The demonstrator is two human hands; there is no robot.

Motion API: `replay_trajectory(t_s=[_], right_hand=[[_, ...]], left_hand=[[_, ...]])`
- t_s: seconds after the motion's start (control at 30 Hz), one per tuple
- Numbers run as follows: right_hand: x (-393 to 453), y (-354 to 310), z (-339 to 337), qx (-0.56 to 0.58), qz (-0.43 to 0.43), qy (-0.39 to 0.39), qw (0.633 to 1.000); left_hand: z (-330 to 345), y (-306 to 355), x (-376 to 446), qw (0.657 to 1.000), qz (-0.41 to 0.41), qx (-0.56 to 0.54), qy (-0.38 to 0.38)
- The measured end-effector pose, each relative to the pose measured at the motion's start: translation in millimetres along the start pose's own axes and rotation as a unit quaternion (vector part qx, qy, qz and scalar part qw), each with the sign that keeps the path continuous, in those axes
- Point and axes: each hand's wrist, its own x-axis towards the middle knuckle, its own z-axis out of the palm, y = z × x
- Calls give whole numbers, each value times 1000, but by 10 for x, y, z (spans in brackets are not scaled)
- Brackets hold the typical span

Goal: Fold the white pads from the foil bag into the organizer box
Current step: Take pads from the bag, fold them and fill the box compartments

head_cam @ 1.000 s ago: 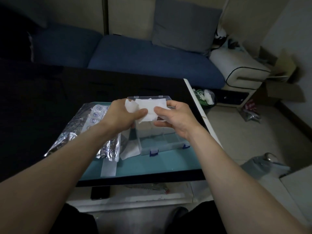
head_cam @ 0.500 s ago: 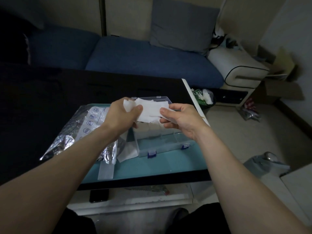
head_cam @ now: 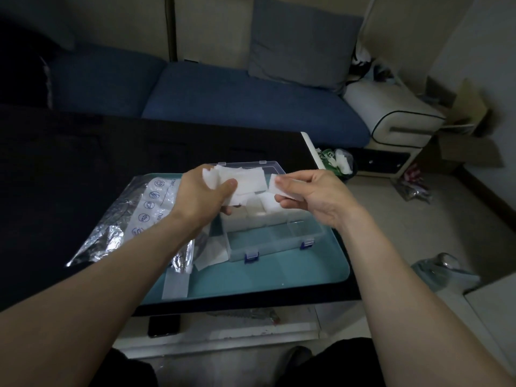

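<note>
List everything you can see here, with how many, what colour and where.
white pads in the hands: small stack, white, above the organizer box
folded pads: several, white, back compartments of the box
loose pad: one, white, on the tray left of the box
organizer box: one, clear with blue latches, open on the tray
foil bag: one, silver, left part of the tray
tray: one, teal, on the black table
black table: one
sofa: one, blue with a grey cushion, behind the table
left hand: holds the stack
right hand: pinches one pad at the stack's right end
</note>
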Motion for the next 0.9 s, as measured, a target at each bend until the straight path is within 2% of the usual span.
replay_trajectory(t_s=[0.07,0.13,0.2,0.27,0.37,0.47,0.6,0.73,0.83,0.9], right_hand=[[-30,-61,5,43,17,-60,997],[-51,-79,71,27,-3,-60,998],[-47,-43,143,-68,-55,13,996],[-14,18,210,-158,-91,93,979],[24,62,277,-195,-152,138,959],[34,44,269,-167,-179,73,967],[54,74,227,-221,-207,10,953],[48,80,215,-200,-242,24,949],[58,68,212,-250,-259,48,932],[74,86,184,-282,-236,51,929]], left_hand=[[5,0,-11,1000,8,21,-11],[22,11,-25,999,7,27,-26],[59,18,-27,999,-4,-4,-47],[89,22,-31,997,-19,-42,-65],[117,17,-39,994,-42,-69,-70],[119,-11,-26,992,-75,-77,-60],[99,-18,-21,980,-113,-139,-85],[101,32,-81,962,-145,-175,-155],[83,46,-104,956,-134,-151,-211],[82,48,-110,957,-133,-151,-207]])
